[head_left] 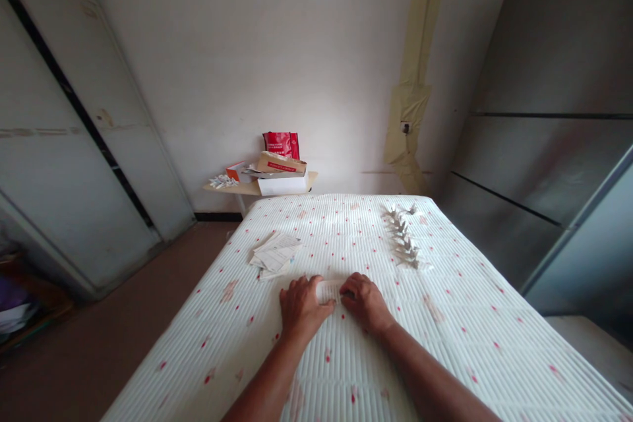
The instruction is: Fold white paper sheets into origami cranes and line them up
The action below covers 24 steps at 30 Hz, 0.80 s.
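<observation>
Between my two hands a small piece of printed paper [328, 291] lies on the white ribbed bedspread [336, 376]. My left hand [302, 303] grips its left side, thumb in front and fingers behind. On the right side my right hand [363, 300] has its fingers curled in on the paper's edge. A loose stack of paper sheets [275, 252] rests beyond my left hand. Folded paper cranes [404, 237], several of them, stand in a row beyond my right hand.
At the bed's far end a small table [250, 188] bears a white box [283, 184], a red bag [281, 144] and a pile of folded paper pieces [223, 181]. A pale cabinet [74, 145] stands left, a grey wardrobe [548, 145] right.
</observation>
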{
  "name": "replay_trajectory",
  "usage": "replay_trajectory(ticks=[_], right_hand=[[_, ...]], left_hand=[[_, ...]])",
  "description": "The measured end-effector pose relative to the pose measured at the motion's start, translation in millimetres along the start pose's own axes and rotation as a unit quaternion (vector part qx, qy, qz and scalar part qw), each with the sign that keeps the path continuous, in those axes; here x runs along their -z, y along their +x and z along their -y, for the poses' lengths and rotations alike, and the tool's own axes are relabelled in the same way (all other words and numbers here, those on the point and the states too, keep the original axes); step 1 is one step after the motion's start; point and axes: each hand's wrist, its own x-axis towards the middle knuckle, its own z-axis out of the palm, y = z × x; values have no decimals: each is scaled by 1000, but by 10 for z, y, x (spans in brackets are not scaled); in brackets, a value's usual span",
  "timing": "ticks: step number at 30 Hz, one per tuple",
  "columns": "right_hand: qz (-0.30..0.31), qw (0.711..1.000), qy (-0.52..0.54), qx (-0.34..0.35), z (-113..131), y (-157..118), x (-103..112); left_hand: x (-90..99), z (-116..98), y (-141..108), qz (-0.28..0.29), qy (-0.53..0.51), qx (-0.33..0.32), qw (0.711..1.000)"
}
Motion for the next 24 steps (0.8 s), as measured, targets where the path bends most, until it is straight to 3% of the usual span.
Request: replay_trajectory(ticks=[24], right_hand=[[-2, 999, 32, 14, -37, 10, -2]], left_hand=[[48, 343, 104, 39, -46, -1, 998]])
